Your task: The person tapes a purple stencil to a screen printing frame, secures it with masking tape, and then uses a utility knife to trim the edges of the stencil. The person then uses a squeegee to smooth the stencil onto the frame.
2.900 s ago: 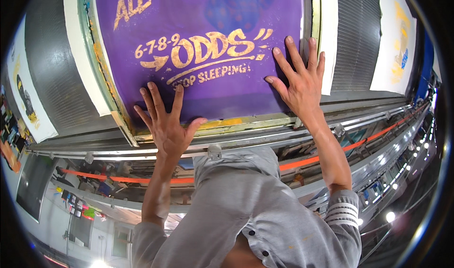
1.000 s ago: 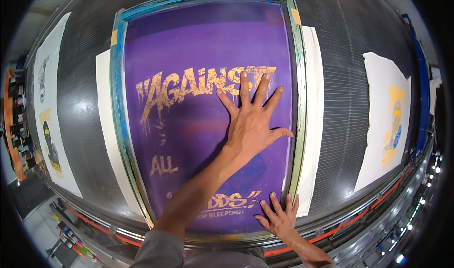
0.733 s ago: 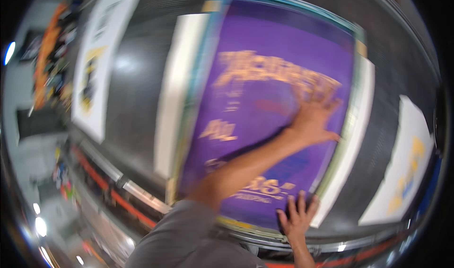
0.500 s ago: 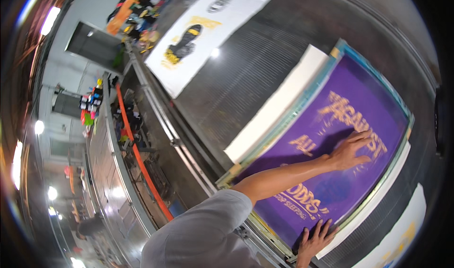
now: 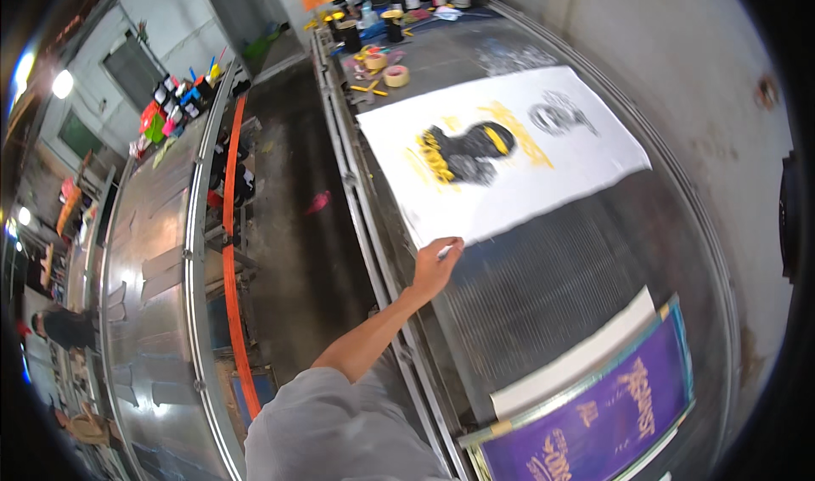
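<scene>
The left hand [image 5: 435, 265] is at the near corner of the white sheet [image 5: 511, 154], fingers closed and seemingly pinching it, though the grip shows small. The sheet lies on the tabletop [image 5: 543, 290], printed side up. Tape rolls [image 5: 396, 82] sit just beyond its far edge; the purple screen [image 5: 598, 437] lies apart, on its near side.

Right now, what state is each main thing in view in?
White sheet: spread out, printed in black and yellow.
Left hand: fingers bent, at the sheet's near corner; grip unclear.
Purple screen: lying flat, partly cropped.
Pale sheet: partly under the screen.
Nearer tape roll: lying flat.
Lamps: lit.
</scene>
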A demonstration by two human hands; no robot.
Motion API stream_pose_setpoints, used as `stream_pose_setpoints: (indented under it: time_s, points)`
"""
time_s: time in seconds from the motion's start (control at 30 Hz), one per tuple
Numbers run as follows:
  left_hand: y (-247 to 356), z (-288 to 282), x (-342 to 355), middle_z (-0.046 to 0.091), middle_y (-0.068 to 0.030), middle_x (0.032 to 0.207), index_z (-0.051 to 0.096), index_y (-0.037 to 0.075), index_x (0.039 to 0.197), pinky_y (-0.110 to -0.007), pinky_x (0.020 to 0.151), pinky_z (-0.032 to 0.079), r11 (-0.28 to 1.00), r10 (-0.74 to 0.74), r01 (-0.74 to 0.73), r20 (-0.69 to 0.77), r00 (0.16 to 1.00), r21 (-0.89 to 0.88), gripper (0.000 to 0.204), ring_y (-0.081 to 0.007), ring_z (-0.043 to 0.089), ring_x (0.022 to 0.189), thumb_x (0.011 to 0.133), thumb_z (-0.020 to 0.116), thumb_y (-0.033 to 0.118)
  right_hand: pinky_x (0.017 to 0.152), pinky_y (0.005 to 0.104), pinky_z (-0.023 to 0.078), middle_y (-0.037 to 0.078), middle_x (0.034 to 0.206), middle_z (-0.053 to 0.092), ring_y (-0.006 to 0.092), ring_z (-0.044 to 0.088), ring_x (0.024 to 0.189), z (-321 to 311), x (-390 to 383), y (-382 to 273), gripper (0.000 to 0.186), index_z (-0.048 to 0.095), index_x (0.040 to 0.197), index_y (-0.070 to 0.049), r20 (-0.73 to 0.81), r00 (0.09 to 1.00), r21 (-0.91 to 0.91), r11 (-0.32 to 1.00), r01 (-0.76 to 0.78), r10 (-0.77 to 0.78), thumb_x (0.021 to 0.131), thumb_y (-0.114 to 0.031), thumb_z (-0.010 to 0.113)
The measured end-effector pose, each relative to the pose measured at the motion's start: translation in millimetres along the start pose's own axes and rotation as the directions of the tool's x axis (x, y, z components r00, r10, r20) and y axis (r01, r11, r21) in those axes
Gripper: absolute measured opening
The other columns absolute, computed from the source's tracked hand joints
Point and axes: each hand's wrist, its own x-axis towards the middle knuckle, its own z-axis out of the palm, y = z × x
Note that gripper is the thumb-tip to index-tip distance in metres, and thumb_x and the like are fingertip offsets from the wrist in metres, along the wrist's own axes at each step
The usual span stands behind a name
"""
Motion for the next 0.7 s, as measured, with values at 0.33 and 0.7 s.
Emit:
stream_pose_setpoints:
  time_s: [0.33,0.7]
  points:
    - [-114.8,-341.9,176.6,0.073,-0.0166,0.099,0.07,-0.003,0.11,-0.03,0.078,0.054,0.961,-0.065,0.126,-0.243,0.968,0.245,0.025,-0.0218,0.072,0.09,0.09,0.072,0.013,0.104,0.0508,0.041,0.026,0.13,0.057,0.0403,0.052,0.122,244.1,120.8,-413.4,0.042,0.06,0.125,0.003,-0.092,0.991,-0.029,0.995,0.099,-0.102,0.099,-0.03,0.059]
    - [-189.7,-527.4,59.2,0.074,-0.0188,0.096,0.071,-0.002,0.105,-0.039,0.079,0.055,0.572,-0.517,0.663,-0.415,0.749,0.483,0.031,-0.0293,0.073,0.089,0.085,0.073,0.022,0.074,0.0323,0.051,0.009,0.086,0.071,0.0184,0.064,0.079,499.3,191.4,-1098.4,0.02,0.071,0.101,0.002,-0.134,0.767,0.679,0.506,0.532,-0.627,0.091,-0.015,0.065]
